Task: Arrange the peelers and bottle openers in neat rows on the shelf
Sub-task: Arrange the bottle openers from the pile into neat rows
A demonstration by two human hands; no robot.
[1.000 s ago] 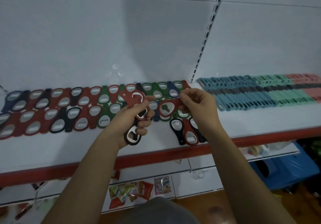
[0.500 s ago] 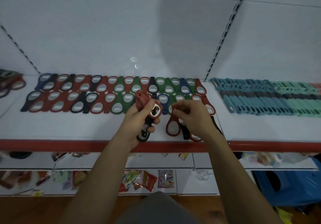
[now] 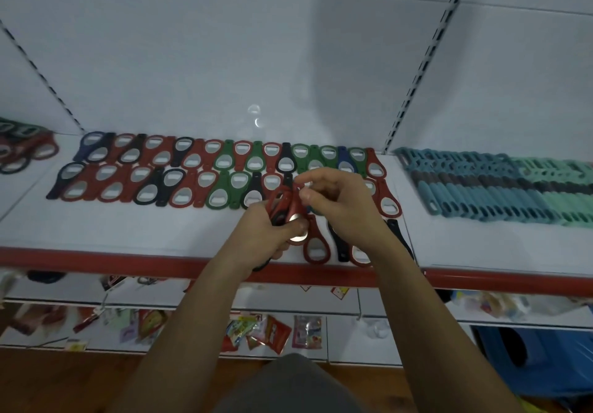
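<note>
Bottle openers [image 3: 224, 185] fill 2 rows on the shelf [image 3: 128, 233]. The left hand [image 3: 256, 234] grips a red stack [image 3: 282, 202]; the right hand [image 3: 343, 207] fingers [image 3: 306, 193] pinch its top opener. Draw it free without disturbing the stack, then lay it parallel in the front row [image 3: 316, 247].

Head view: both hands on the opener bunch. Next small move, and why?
Probably: the right hand draws the top red opener it seems to pinch out of the bunch gripped by the left hand, then lays it left of the front row's end opener. That row holds only a few pieces on the shelf; the two behind run much longer.
</note>
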